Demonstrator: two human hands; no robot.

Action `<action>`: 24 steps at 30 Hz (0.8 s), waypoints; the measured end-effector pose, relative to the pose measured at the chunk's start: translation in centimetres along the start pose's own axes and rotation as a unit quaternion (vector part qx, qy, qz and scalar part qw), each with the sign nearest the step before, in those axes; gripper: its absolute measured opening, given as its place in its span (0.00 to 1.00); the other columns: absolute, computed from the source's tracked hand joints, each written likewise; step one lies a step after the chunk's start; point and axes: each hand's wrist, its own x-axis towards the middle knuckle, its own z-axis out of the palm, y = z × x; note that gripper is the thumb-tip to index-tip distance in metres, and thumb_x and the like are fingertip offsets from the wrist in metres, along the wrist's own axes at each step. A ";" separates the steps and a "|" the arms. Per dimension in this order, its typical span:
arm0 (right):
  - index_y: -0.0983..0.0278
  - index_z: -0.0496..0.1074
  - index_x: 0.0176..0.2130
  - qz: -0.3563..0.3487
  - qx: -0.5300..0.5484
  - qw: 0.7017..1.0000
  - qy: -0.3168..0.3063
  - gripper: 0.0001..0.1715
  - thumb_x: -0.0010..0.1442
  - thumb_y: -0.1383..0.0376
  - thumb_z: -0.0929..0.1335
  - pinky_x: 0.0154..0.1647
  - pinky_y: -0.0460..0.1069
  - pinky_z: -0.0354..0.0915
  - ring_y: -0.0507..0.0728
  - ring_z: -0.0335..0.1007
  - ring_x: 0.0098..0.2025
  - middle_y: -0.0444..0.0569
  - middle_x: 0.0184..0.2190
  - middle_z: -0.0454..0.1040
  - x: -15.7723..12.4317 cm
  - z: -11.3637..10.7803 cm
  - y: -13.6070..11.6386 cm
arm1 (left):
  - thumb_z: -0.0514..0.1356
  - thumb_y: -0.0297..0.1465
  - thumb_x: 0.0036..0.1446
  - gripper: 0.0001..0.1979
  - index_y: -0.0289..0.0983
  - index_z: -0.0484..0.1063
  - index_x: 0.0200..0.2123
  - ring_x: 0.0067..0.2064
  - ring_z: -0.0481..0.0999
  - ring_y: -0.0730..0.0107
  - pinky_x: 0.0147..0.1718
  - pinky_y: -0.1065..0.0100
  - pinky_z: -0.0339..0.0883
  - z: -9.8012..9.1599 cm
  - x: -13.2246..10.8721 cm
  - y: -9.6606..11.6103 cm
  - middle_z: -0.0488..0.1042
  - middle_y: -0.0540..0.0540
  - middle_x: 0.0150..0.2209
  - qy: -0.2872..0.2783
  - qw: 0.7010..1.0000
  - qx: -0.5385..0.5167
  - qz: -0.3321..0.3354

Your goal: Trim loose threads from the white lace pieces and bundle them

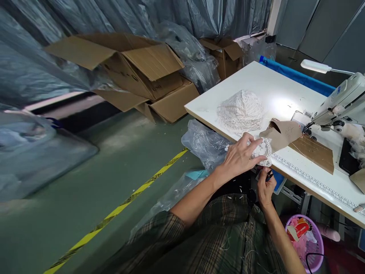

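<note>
My left hand (242, 155) lies over the table's front edge with its thumb and fingers closed on a white lace piece (265, 149) that has a scalloped rim. Just below the edge, my right hand (266, 187) is closed around small black thread snips (269, 175), mostly covered by the fingers. The snips are close under the lace; whether they touch it I cannot tell. A beige curved template (285, 133) sits beside the lace, reaching toward the sewing machine (339, 101). Behind my left hand is a heap of white lace (241, 110).
A printed ruler strip (310, 179) runs along the front of the white table (199, 102). A brown board (315, 154) lies by the machine. A pink basket (319, 243) of scraps stands below right. Open cardboard boxes (139, 76) and plastic bags (202, 142) are at left.
</note>
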 end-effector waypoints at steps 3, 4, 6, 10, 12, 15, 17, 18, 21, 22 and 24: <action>0.60 0.62 0.26 0.024 0.056 0.996 -0.059 0.30 0.60 0.39 0.60 0.28 0.48 0.60 0.52 0.58 0.24 0.43 0.21 0.65 0.3 0.9 0.0 | 0.62 0.39 0.60 0.11 0.36 0.77 0.36 0.35 0.73 0.70 0.30 0.72 0.61 0.4 0.4 0.3 0.75 0.45 0.36 -0.036 0.999 -0.024 -0.001; 0.60 0.62 0.26 0.047 0.086 0.992 -0.082 0.30 0.60 0.38 0.60 0.25 0.48 0.58 0.51 0.57 0.22 0.42 0.20 0.65 0.4 1.0 -0.1 | 0.61 0.38 0.61 0.11 0.36 0.76 0.33 0.32 0.72 0.71 0.31 0.72 0.61 0.6 0.1 0.3 0.74 0.46 0.31 -0.021 0.998 -0.048 -0.018; 0.60 0.61 0.27 0.098 0.152 0.977 -0.116 0.30 0.57 0.37 0.61 0.20 0.47 0.54 0.50 0.53 0.19 0.40 0.17 0.63 0.2 1.1 -0.5 | 0.59 0.38 0.62 0.12 0.37 0.73 0.30 0.27 0.70 0.74 0.30 0.73 0.61 1.0 -1.0 0.3 0.72 0.50 0.24 0.029 0.992 -0.104 -0.067; 0.60 0.63 0.25 0.150 0.220 0.957 -0.118 0.29 0.52 0.38 0.67 0.17 0.46 0.50 0.49 0.50 0.16 0.36 0.13 0.56 -0.6 0.1 -0.8 | 0.56 0.44 0.61 0.17 0.37 0.65 0.27 0.20 0.62 0.78 0.21 0.74 0.54 1.9 -4.1 -0.1 0.65 0.55 0.18 0.086 0.944 -0.232 -0.218; 0.62 0.66 0.25 0.160 0.212 0.958 -0.109 0.28 0.50 0.41 0.71 0.18 0.45 0.51 0.48 0.50 0.17 0.37 0.14 0.58 -0.9 -0.6 -0.9 | 0.55 0.46 0.61 0.19 0.38 0.62 0.26 0.18 0.59 0.78 0.19 0.74 0.51 2.4 -5.6 -0.5 0.63 0.56 0.17 0.067 0.919 -0.268 -0.280; 0.64 0.71 0.28 0.152 0.175 0.967 -0.101 0.24 0.48 0.46 0.74 0.23 0.46 0.58 0.50 0.58 0.21 0.41 0.19 0.67 -0.9 -1.5 -1.5 | 0.59 0.43 0.58 0.15 0.37 0.67 0.30 0.24 0.67 0.75 0.23 0.74 0.57 2.5 -7.0 -1.6 0.67 0.53 0.22 0.065 0.935 -0.208 -0.279; 0.64 0.74 0.30 0.125 0.141 0.976 -0.114 0.21 0.49 0.49 0.74 0.27 0.47 0.62 0.51 0.62 0.24 0.44 0.23 0.72 -0.7 -2.1 -2.2 | 0.62 0.40 0.56 0.12 0.37 0.73 0.38 0.32 0.73 0.72 0.30 0.72 0.64 2.2 -7.3 -2.3 0.72 0.50 0.30 0.091 0.958 -0.136 -0.235; 0.64 0.75 0.31 0.108 0.124 0.979 -0.122 0.19 0.49 0.51 0.73 0.27 0.47 0.62 0.51 0.62 0.24 0.45 0.24 0.72 -0.5 -2.3 -2.6 | 0.62 0.39 0.56 0.13 0.38 0.74 0.41 0.35 0.74 0.70 0.34 0.71 0.67 2.0 -7.2 -2.6 0.72 0.48 0.33 0.096 0.966 -0.115 -0.210; 0.64 0.75 0.29 0.060 0.083 0.985 -0.139 0.13 0.51 0.55 0.72 0.25 0.46 0.61 0.51 0.60 0.23 0.44 0.22 0.71 -0.3 -3.0 -3.6 | 0.60 0.40 0.59 0.14 0.39 0.78 0.43 0.40 0.74 0.68 0.41 0.68 0.69 2.2 -6.2 -3.3 0.73 0.46 0.38 0.035 0.978 -0.141 -0.147; 0.64 0.75 0.28 0.048 0.077 0.986 -0.142 0.12 0.51 0.57 0.72 0.25 0.46 0.61 0.50 0.60 0.23 0.44 0.22 0.71 -0.3 -3.2 -3.8 | 0.60 0.41 0.60 0.15 0.39 0.79 0.43 0.41 0.75 0.67 0.43 0.67 0.69 2.6 -5.7 -3.5 0.73 0.45 0.39 0.002 0.976 -0.170 -0.137; 0.64 0.75 0.29 0.032 0.070 0.986 -0.146 0.11 0.51 0.58 0.71 0.25 0.46 0.62 0.51 0.62 0.24 0.44 0.22 0.72 -0.4 -3.7 -4.2 | 0.58 0.43 0.60 0.18 0.38 0.79 0.45 0.46 0.74 0.63 0.47 0.65 0.67 3.8 -4.8 -3.8 0.74 0.43 0.42 -0.054 0.960 -0.242 -0.132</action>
